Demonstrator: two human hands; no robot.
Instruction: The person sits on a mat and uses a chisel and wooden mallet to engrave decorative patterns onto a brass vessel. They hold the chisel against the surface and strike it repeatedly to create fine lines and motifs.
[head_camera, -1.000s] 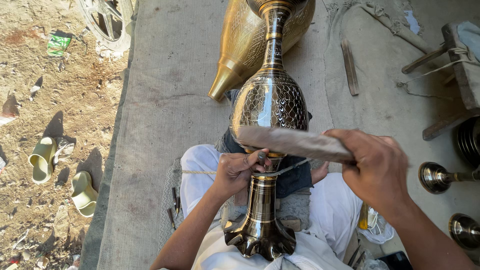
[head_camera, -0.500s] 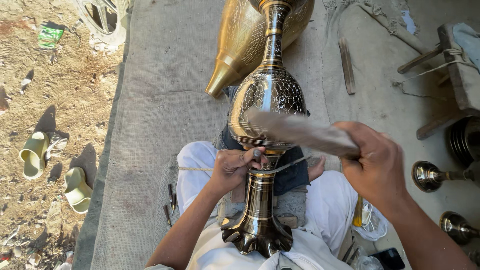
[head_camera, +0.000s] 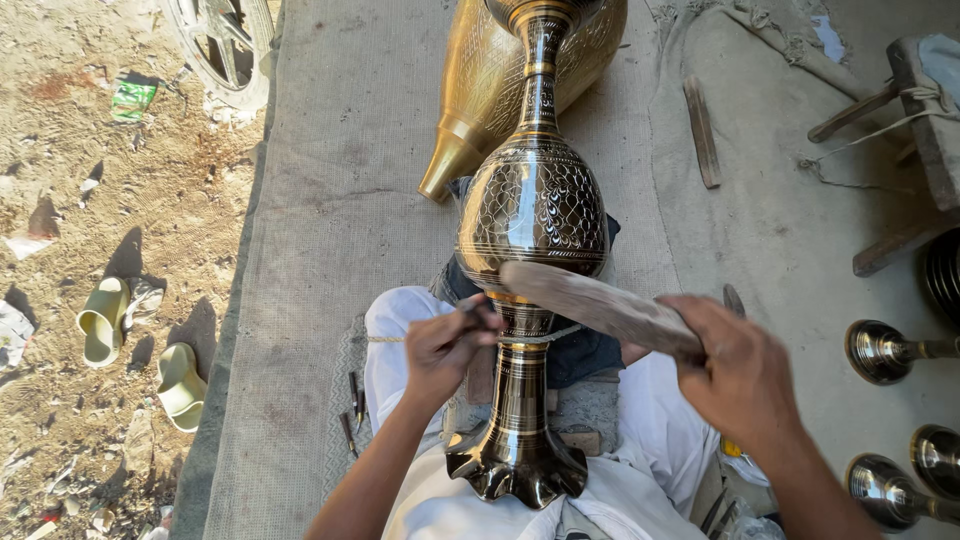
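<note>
A tall engraved brass vase (head_camera: 532, 200) with dark patterned bands lies across my lap, its fluted foot (head_camera: 517, 470) nearest me. My left hand (head_camera: 445, 345) pinches a thin dark chisel-like tool (head_camera: 475, 306) against the vase's neck just below the bulb. My right hand (head_camera: 735, 365) grips a flat wooden mallet stick (head_camera: 590, 300), its far end over the lower part of the bulb. A second, plain golden vase (head_camera: 490, 70) lies behind the first.
I sit on a grey mat (head_camera: 340, 200) beside sandy ground with a pair of green slippers (head_camera: 140, 360). Small metal tools (head_camera: 352, 405) lie by my left knee. Brass stands (head_camera: 885, 350) are at the right, a wooden stick (head_camera: 702, 130) and a frame (head_camera: 900, 110) farther off.
The wooden stick in my right hand has swung slightly, its tip now lower over the vase's bulb. My left hand stays at the neck with the tool.
</note>
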